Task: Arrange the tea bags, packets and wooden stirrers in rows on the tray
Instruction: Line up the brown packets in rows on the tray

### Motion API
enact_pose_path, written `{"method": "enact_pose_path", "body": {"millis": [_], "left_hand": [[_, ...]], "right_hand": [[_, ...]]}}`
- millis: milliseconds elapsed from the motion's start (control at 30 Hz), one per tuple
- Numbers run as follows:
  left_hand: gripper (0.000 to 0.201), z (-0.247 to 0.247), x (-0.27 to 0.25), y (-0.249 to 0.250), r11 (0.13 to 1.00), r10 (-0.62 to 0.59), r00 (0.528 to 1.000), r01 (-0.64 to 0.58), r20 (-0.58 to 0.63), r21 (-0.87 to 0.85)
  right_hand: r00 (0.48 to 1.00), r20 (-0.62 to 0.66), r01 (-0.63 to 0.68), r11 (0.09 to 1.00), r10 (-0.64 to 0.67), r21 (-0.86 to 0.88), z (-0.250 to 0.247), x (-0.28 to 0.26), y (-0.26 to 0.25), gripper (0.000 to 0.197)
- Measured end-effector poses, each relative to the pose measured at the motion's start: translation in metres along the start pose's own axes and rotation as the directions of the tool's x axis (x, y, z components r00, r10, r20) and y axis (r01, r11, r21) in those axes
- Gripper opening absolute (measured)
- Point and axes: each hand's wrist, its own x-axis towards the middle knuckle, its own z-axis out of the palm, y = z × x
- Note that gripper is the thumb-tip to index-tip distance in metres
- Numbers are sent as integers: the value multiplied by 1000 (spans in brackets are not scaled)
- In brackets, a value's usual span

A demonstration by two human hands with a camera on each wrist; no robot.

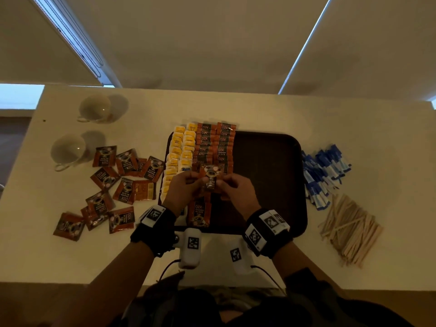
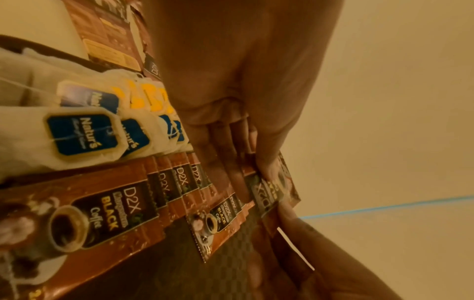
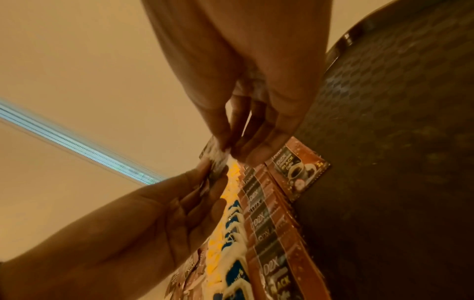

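Observation:
Both hands hold one brown coffee packet (image 1: 210, 178) above the near left part of the dark tray (image 1: 271, 175). My left hand (image 1: 191, 182) pinches its left edge and my right hand (image 1: 226, 185) pinches its right edge. The left wrist view shows thumb and fingers on the held packet (image 2: 271, 192); the right wrist view shows it (image 3: 216, 162) edge-on. On the tray lie two rows of tea bags (image 1: 180, 152) and two rows of coffee packets (image 1: 215, 142). Wooden stirrers (image 1: 349, 230) lie heaped on the table to the right.
Several loose coffee packets (image 1: 113, 185) are scattered on the table left of the tray. Blue sachets (image 1: 323, 171) are piled just right of it. Two white cups (image 1: 94, 108) (image 1: 68, 149) stand at the far left. The tray's right half is bare.

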Motion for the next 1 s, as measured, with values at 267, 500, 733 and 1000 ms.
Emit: {"method": "enact_pose_path", "body": {"millis": [267, 500, 733, 1000], "left_hand": [[24, -10, 7, 0, 829, 117, 935, -277, 334, 485], [39, 0, 18, 13, 879, 178, 962, -250, 206, 407], [34, -6, 27, 14, 887, 223, 967, -255, 127, 386], [22, -69, 12, -11, 915, 231, 954, -147, -189, 376]], "right_hand": [[985, 48, 174, 952, -167, -254, -13, 4, -6, 27], [990, 134, 92, 918, -43, -385, -10, 4, -10, 24], [977, -184, -166, 929, 109, -330, -18, 21, 5, 17], [932, -195, -358, 854, 305, -377, -18, 41, 17, 19]]}}
